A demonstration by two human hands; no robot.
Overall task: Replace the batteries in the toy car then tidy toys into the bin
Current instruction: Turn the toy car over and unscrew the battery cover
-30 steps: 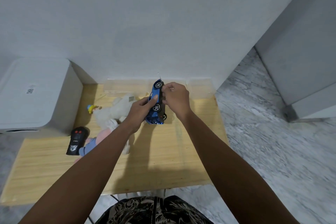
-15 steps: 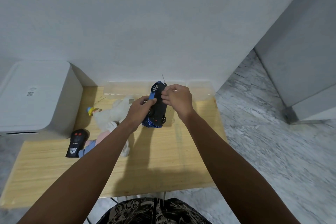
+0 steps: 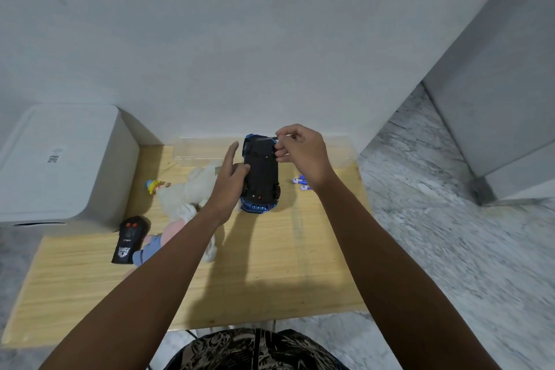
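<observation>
Toy car flipped belly-up between my two hands, above the middle of the wooden table.

I hold the blue toy car (image 3: pixel 260 173) upside down, its black underside facing me, a little above centre of the frame. My left hand (image 3: pixel 228 186) grips its left side, fingers curled against the chassis with the thumb sticking up free. My right hand (image 3: pixel 303 153) is at the far right corner of the car, fingertips (image 3: pixel 280 151) bunched and pinching at its edge; what exactly they pinch I cannot tell. Just right of the car, by my right wrist, two small blue-and-white batteries (image 3: pixel 301 183) lie on the table (image 3: pixel 270 273). Left of centre lie a white plush toy (image 3: pixel 186 192), a small yellow-and-blue figure (image 3: pixel 153 185) and the black remote control (image 3: pixel 128 240). A clear plastic bin (image 3: pixel 204 149) stands along the wall behind the car.
</observation>
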